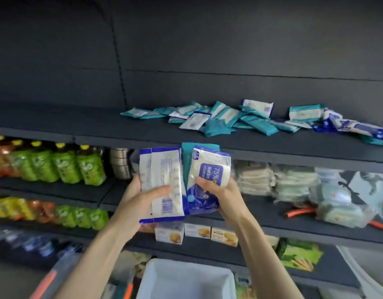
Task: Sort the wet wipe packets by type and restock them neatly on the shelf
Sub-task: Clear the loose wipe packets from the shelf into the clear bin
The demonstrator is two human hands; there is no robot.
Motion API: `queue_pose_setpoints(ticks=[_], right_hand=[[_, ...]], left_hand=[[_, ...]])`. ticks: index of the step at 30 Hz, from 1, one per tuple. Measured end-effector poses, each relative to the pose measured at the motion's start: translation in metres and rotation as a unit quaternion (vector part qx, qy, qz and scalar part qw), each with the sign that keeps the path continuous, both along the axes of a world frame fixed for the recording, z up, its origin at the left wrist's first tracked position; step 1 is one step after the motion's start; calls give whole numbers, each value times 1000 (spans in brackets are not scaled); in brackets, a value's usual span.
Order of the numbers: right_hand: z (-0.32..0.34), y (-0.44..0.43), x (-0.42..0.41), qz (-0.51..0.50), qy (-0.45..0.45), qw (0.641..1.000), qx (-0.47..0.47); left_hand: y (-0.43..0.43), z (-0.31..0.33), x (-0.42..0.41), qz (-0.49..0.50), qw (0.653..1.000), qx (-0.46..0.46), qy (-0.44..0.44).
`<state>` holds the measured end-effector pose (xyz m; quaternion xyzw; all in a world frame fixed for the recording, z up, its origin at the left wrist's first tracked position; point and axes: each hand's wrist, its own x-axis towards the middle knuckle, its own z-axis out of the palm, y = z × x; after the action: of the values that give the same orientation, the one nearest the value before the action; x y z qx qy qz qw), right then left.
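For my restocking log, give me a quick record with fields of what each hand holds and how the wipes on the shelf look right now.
Left hand: grips a blue-and-white packet, barcode side showing
Right hand: grips the 75% Alcohol packet
Teal packet: between the two, holder unclear
Top shelf: mixed pile of teal and blue packets, unsorted
Below: white bin

Dark grey back panel [229, 39], stocked dark shelves [283, 219] below.
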<state>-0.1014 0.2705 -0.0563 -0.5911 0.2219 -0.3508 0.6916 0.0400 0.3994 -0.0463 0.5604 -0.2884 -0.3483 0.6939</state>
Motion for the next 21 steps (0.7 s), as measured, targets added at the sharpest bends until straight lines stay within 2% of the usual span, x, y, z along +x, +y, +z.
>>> queue_pose_setpoints(ticks=[4, 8, 13, 17, 21], right_hand=[[-32, 82, 83, 41, 44, 998, 21], [-64, 119, 150, 44, 67, 995, 57], [-120, 146, 245, 93, 125, 983, 101], [-181, 153, 318, 88, 171, 970, 150], [-242, 163, 375, 71, 222, 952, 198]], left_hand=[[83, -36, 64, 85, 996, 18, 32], [128, -66, 123, 131, 990, 41, 41], [163, -122, 218, 144, 982, 96, 72], [172, -185, 299, 166, 967, 170, 90], [181, -243, 360, 116, 957, 246, 104]])
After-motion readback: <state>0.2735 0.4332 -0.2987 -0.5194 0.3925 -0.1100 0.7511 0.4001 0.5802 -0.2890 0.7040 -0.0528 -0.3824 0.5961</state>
